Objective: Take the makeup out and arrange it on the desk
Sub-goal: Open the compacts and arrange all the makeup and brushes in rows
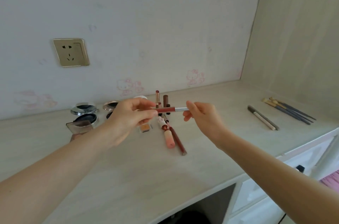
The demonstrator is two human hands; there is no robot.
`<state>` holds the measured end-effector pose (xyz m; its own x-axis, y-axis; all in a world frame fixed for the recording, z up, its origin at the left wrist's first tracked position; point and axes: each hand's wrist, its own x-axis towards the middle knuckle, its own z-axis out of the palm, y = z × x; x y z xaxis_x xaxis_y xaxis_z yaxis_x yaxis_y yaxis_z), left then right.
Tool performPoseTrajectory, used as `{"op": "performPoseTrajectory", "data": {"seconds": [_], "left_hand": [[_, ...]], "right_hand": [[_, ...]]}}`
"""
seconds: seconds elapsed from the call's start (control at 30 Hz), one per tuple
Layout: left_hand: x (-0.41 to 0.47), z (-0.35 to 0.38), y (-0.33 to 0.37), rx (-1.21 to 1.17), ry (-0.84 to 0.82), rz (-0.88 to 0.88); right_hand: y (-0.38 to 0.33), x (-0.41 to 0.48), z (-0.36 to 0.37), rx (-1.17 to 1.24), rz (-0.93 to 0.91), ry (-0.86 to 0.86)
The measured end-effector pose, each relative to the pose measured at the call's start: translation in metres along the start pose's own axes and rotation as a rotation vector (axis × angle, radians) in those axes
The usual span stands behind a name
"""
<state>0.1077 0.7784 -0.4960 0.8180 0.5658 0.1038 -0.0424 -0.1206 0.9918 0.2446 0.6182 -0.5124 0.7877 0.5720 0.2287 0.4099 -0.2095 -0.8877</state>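
Observation:
Both hands hold a slim lip gloss tube [167, 109] level above the pale desk [128, 165]. My left hand [128, 115] pinches its red end. My right hand [203, 115] pinches its silver cap end. Below them lie a pink tube [169, 138], a long brown-red pencil [178, 140] and a small orange pan [145, 128]. Two lipsticks [157, 96] stand upright behind. Open silver compacts [84, 112] and a square palette [78, 126] sit to the left, partly hidden by my left hand.
Two pencils [263, 117] and several brushes [289, 110] lie at the desk's right side. An open white drawer [311, 166] sits at lower right. A gold wall socket [71, 52] is on the wall at left. A side panel [293, 40] closes the right.

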Motion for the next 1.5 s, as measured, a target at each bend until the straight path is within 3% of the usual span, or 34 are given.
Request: {"op": "performPoseTrajectory", "data": {"seconds": [0.27,0.5,0.7,0.97,1.5], "left_hand": [[-0.039,-0.041,-0.026,0.618,0.174,0.138],[-0.051,-0.052,-0.05,0.626,0.253,0.28],[-0.055,-0.058,-0.062,0.733,0.273,0.533],[-0.062,-0.058,-0.062,0.807,0.395,0.821],[-0.057,-0.069,-0.067,0.773,0.364,0.756]], "right_hand": [[-0.013,-0.012,0.077,0.143,-0.038,-0.085],[-0.014,-0.028,0.098,0.103,-0.124,-0.095],[-0.009,-0.036,0.097,-0.086,-0.508,0.033],[-0.005,-0.04,0.092,-0.046,-0.573,-0.036],[-0.005,-0.046,0.091,-0.056,-0.498,-0.157]]}}
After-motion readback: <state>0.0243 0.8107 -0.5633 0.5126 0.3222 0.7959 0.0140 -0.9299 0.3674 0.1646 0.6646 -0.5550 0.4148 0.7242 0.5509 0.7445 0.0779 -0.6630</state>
